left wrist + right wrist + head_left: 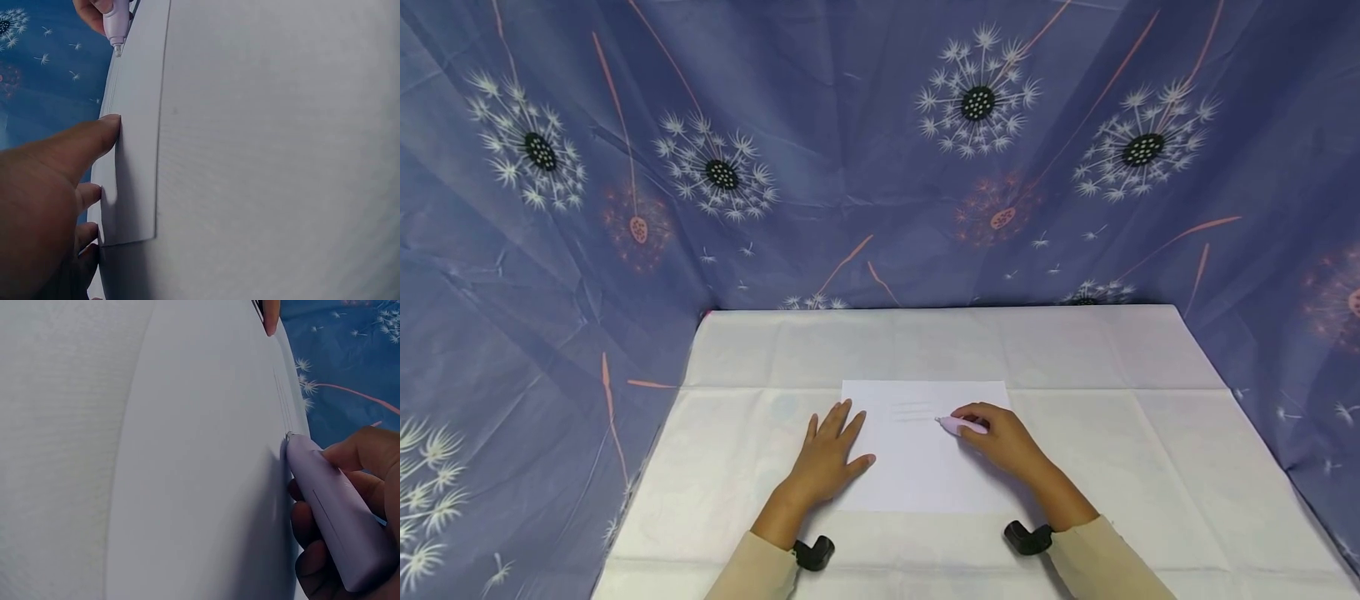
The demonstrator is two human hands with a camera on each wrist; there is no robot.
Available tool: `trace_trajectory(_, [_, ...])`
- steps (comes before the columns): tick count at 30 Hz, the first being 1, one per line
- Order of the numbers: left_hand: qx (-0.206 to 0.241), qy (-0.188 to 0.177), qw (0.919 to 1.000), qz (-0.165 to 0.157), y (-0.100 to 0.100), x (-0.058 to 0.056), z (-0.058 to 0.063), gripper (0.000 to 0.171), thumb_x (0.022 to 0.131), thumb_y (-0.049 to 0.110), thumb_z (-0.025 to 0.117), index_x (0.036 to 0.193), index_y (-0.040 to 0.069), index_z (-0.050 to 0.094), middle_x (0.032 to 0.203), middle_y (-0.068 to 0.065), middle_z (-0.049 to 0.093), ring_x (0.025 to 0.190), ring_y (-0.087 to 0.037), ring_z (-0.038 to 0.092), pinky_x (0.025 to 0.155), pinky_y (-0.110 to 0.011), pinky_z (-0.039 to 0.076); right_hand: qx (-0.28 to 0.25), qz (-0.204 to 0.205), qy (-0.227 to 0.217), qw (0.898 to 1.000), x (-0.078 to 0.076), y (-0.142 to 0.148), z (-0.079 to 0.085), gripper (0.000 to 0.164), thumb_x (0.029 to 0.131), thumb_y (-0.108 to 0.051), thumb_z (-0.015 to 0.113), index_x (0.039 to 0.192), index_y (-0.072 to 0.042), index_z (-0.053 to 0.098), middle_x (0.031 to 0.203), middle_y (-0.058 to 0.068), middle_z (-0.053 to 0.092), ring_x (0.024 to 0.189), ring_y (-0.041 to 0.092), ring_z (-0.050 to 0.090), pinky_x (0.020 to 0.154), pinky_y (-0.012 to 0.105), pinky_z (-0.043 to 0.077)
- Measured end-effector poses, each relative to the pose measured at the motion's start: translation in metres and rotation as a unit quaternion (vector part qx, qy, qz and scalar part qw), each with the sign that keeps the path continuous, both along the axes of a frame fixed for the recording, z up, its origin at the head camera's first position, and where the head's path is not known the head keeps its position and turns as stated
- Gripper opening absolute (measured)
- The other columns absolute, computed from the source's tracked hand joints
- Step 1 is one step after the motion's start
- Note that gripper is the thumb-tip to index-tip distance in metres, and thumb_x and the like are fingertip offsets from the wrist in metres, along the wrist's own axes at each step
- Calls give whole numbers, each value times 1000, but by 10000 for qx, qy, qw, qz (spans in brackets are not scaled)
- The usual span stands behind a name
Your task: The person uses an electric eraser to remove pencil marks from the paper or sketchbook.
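Note:
A white sheet of paper [917, 479] lies on the cloth-covered table, with several faint lines [912, 412] across its upper part. My right hand [1006, 437] holds a lavender correction pen [340, 515], thumb on one side and fingers curled round the other. The pen's metal tip [289, 435] is right at the end of the lines in the right wrist view. Fingers spread, my left hand [826, 460] rests on the sheet's left edge. Its thumb [103, 134] lies on the paper in the left wrist view.
A white cloth [1150, 467] with fold creases covers the table. Behind it and at both sides hangs a blue curtain [850, 167] with dandelion prints. Black wrist devices [814, 552] sit at both cuffs, close over the table's near part.

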State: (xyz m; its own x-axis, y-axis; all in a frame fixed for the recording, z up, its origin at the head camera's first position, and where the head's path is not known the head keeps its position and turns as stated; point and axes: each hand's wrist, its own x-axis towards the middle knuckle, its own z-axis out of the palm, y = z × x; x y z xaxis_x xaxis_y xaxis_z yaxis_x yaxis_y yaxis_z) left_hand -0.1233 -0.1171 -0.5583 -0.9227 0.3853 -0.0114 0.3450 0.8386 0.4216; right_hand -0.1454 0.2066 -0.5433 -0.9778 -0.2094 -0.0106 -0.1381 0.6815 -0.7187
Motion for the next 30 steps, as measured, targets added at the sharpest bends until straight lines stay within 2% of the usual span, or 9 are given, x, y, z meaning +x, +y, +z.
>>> trace_trajectory(11, [12, -18, 10000, 12, 1, -1, 2, 73, 97, 49, 62, 155, 11, 41, 166, -19, 27, 155, -40, 23, 123, -66, 14, 97, 16, -75, 9999, -3, 0, 0, 20, 92, -16, 74, 112, -19, 76, 118, 4, 74, 108, 22, 68, 95, 45, 53])
trace_trajectory(19, [88, -64, 9999, 6, 1, 0, 3, 72, 97, 48, 62, 155, 10, 42, 166, -19, 27, 155, -40, 23, 123, -67, 13, 149, 114, -32, 9998, -3, -4, 2, 21, 91, -16, 74, 112, -17, 76, 116, 4, 74, 99, 17, 65, 88, 37, 52])
trace_trajectory(26, [36, -14, 10000, -3, 1, 0, 2, 72, 97, 49, 62, 155, 10, 42, 166, -19, 27, 155, -40, 23, 122, -67, 14, 254, 34, 8, 9997, -5, -3, 0, 21, 91, -16, 74, 112, -18, 76, 119, 5, 74, 106, 22, 67, 94, 44, 52])
trace_trajectory(30, [26, -7, 10000, 3, 1, 0, 2, 72, 97, 48, 62, 155, 10, 41, 166, -19, 27, 155, -40, 23, 122, -67, 14, 271, 19, -19, 9996, -5, -2, 1, 20, 91, -17, 74, 112, -18, 76, 119, 6, 74, 103, 21, 67, 92, 44, 53])
